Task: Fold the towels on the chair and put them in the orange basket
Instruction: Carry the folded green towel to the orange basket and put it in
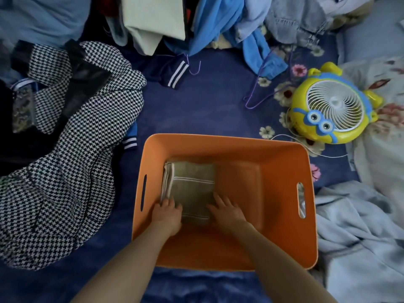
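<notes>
The orange basket (284,215) stands on a dark blue bed sheet, low in the middle of the head view. A folded olive-green towel (192,182) with pale stripes lies flat in its left half. Both my hands reach down into the basket. My left hand (167,213) rests on the towel's near left corner, its fingertips at the towel's left edge. With fingers spread flat, my right hand (227,212) presses on the towel's near right corner. The basket's right half shows bare orange floor.
A black-and-white houndstooth garment (72,149) is heaped to the left. A yellow toy-like fan (332,106) with a white cord sits at the right. Piled clothes (207,22) and purple hangers (262,84) lie beyond the basket. Pale bedding (360,226) is bunched to the right.
</notes>
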### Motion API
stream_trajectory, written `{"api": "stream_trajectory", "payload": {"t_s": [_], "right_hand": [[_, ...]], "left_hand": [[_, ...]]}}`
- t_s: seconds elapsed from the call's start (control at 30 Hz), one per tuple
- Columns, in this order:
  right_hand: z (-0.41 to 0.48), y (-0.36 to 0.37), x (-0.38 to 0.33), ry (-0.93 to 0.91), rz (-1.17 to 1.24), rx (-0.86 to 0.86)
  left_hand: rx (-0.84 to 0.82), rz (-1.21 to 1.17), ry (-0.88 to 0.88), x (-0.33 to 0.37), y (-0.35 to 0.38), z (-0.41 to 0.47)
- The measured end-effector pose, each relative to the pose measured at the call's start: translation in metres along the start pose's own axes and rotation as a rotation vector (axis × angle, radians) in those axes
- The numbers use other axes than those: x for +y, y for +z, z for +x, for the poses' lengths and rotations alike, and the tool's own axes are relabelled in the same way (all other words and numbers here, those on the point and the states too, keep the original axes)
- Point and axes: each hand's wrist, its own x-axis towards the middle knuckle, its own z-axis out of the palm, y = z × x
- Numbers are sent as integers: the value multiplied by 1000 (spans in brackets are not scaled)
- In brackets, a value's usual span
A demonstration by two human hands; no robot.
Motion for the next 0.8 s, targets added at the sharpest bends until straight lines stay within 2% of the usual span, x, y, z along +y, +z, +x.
{"api": "stream_trajectory", "payload": {"t_s": [0.27,0.43,0.63,0.73,0.8], "right_hand": [[-64,-28,5,140,14,145],[-133,-46,-2,221,63,329],[-210,-48,-10,315,5,473],[-246,-40,-13,320,9,662],[-274,-34,-15,370,27,724]], "left_hand": [[235,-18,66,8,-28,-57],[384,-5,109,14,-49,-115],[548,58,190,21,-70,-164],[661,95,266,35,-81,-183],[728,114,325,48,-88,-196]]}}
